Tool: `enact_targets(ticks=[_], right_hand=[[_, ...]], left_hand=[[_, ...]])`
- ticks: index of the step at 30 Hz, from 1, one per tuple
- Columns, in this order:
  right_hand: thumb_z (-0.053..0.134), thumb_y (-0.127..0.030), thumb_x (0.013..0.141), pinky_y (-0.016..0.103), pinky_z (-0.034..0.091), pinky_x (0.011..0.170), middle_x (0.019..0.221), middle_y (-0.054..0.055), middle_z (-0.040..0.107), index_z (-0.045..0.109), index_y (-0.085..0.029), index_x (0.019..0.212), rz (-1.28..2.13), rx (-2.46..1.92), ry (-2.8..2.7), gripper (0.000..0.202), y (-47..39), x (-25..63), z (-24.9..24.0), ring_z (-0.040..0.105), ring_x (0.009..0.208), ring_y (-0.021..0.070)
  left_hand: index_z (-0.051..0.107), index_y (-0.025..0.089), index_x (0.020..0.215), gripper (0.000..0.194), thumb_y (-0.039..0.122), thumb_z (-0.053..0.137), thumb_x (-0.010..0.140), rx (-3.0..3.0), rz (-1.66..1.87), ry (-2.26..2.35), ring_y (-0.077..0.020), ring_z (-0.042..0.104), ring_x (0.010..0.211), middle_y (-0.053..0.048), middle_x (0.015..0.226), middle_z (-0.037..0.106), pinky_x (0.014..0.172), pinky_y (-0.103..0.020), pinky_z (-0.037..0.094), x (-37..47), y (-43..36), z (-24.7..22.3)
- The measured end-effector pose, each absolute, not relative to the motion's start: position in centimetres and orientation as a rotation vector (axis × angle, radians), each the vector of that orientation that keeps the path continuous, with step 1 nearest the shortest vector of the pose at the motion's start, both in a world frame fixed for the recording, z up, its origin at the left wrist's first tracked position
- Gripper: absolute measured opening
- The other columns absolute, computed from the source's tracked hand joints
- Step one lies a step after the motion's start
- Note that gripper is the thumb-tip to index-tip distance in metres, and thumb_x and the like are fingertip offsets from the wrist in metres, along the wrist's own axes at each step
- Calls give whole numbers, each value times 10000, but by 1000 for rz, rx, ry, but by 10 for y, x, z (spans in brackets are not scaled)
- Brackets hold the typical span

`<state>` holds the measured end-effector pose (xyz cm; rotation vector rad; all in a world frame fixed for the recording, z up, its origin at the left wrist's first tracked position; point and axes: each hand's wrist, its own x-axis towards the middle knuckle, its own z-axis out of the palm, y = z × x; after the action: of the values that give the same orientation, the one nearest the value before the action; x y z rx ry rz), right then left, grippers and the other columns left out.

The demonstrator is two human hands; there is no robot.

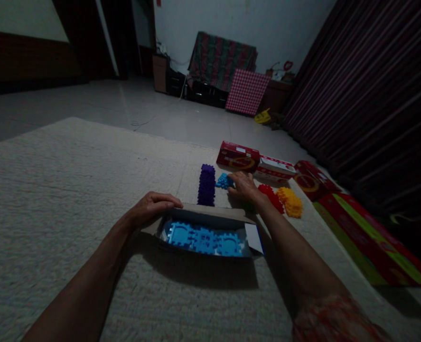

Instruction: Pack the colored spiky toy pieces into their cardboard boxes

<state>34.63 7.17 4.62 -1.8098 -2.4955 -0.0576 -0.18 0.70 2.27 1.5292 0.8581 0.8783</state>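
Blue pile (223, 181) lies toward the mat's (89, 190) far edge, at my right hand (245, 186), the nearer. Box (210, 217) runs left-right, left hand (153, 207) touching its left rim. I can't tell either grip.

Cream textured mat (78, 190) over pale floor (117, 107). On it: open box (210, 213) nearest, purple row (206, 184), small blue cluster (223, 181), red pieces (270, 197) and yellow pieces (290, 202) (practically touching), dark-red carton (237, 156) toward far edge.
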Motion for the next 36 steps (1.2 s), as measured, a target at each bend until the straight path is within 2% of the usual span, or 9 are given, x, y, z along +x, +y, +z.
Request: enact_targets(ticks=[7, 15, 21, 28, 36], right_hand=[[580, -214, 874, 467, 307, 994, 1340, 168, 614, 646, -178, 1135, -42, -1750, -2481, 271, 66, 345, 51, 497, 1252, 326], [648, -229, 839, 435, 333, 956, 1172, 152, 704, 675, -162, 1049, 34, -1892, -2501, 223, 78, 336, 63, 575, 1154, 320], [677, -242, 809, 418, 355, 927, 1187, 147, 704, 676, -172, 1094, 9, -1832, -2488, 294, 78, 341, 54, 593, 1138, 324], [674, -225, 808, 490, 366, 981, 1203, 135, 703, 658, -187, 1050, 51, -1682, -2406, 246, 73, 350, 56, 602, 1162, 336], [701, -252, 791, 425, 501, 930, 1173, 113, 709, 636, -211, 1014, 136, -1370, -2264, 236, 43, 370, 63, 663, 1065, 280]], left_hand=[[833, 212, 815, 168, 320, 722, 750, 1529, 864, 883, -256, 692, 956, -103, 935, 798, 916, -395, 511, -1, 7, 25], [830, 215, 821, 162, 308, 707, 770, 1535, 865, 843, -242, 692, 944, -98, 934, 796, 905, -385, 516, -2, 7, 23], [828, 215, 821, 162, 306, 705, 767, 1538, 867, 852, -241, 694, 938, -93, 923, 794, 913, -394, 517, -1, 7, 23], [831, 225, 807, 158, 309, 715, 739, 1519, 876, 866, -242, 696, 932, -91, 910, 799, 896, -393, 526, 0, 5, 27], [832, 214, 780, 167, 326, 737, 701, 1498, 893, 900, -244, 701, 914, -95, 901, 801, 882, -378, 529, 2, 4, 28]])
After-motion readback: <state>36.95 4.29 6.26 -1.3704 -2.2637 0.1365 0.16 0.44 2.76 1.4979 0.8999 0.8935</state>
